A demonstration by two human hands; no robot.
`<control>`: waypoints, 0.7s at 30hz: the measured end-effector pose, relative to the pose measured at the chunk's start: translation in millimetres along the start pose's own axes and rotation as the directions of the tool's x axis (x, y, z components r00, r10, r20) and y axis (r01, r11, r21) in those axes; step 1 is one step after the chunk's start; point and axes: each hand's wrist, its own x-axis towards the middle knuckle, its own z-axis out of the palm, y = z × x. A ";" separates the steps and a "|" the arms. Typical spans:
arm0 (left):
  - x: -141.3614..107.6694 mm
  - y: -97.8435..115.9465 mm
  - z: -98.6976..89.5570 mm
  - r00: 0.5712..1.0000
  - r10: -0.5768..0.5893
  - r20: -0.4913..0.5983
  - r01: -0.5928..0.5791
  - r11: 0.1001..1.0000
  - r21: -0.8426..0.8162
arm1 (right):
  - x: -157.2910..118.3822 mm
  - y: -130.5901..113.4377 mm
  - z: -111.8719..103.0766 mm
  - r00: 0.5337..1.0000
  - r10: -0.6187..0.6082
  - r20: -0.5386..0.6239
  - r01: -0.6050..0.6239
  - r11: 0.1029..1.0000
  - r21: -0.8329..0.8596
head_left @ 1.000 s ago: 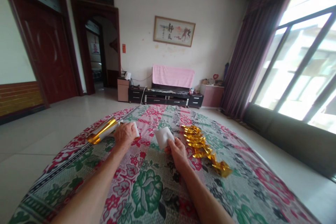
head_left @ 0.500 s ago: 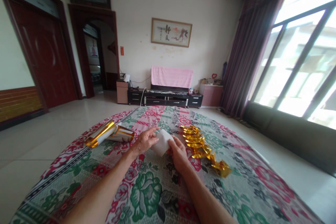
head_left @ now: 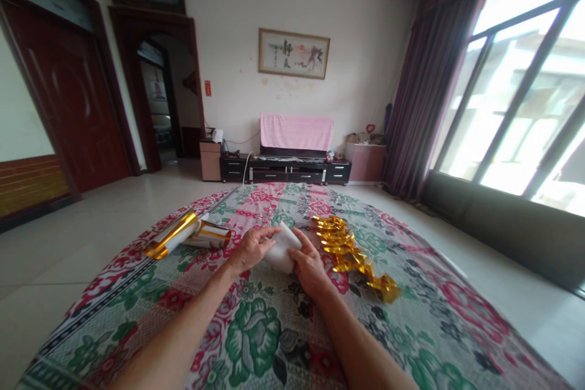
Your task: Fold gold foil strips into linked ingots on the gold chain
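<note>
Between my two hands, above the flowered cloth [head_left: 210,323], is a small sheet of white paper [head_left: 282,251]. My left hand [head_left: 251,248] pinches its left edge with thumb and fingers. Closed on the right side of the sheet is my right hand [head_left: 309,261], its thumb lying on the near face and the fingers behind. The back of the sheet is hidden. A row of folded gold foil paper pieces [head_left: 340,247] lies just right of my right hand. Left of my left hand lie curled gold-and-white foil sheets [head_left: 171,235].
The cloth covers a rounded surface that spans the foreground. Beyond it stands a low black TV cabinet [head_left: 269,172] with a pink cloth [head_left: 297,131] draped over the screen. A purple curtain [head_left: 434,85] and windows are on the right, a dark red door [head_left: 73,97] on the left.
My left fingers have closed onto the paper's left edge, and my right fingers have shifted up along its right side. The paper is tilted differently. The view has turned slightly.
</note>
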 end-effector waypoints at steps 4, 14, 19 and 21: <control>0.8 -1.6 -4.6 0.998 -0.056 0.022 0.058 0.991 -0.119 | -0.7 -1.2 1.1 0.999 0.021 -0.026 -0.021 0.999 0.025; -0.9 -15.2 -10.0 0.979 -0.118 0.164 0.147 0.973 -0.178 | -4.4 -6.7 4.9 0.996 0.070 -0.056 -0.067 0.997 0.049; -6.1 -13.6 -12.3 0.932 -0.208 0.296 0.290 0.919 -0.267 | -2.7 -4.0 3.6 0.997 0.053 -0.050 -0.050 0.997 0.061; -7.3 -10.7 -13.3 0.923 -0.213 0.319 0.305 0.912 -0.274 | -2.1 -3.0 3.1 0.998 0.046 -0.045 -0.043 0.997 0.066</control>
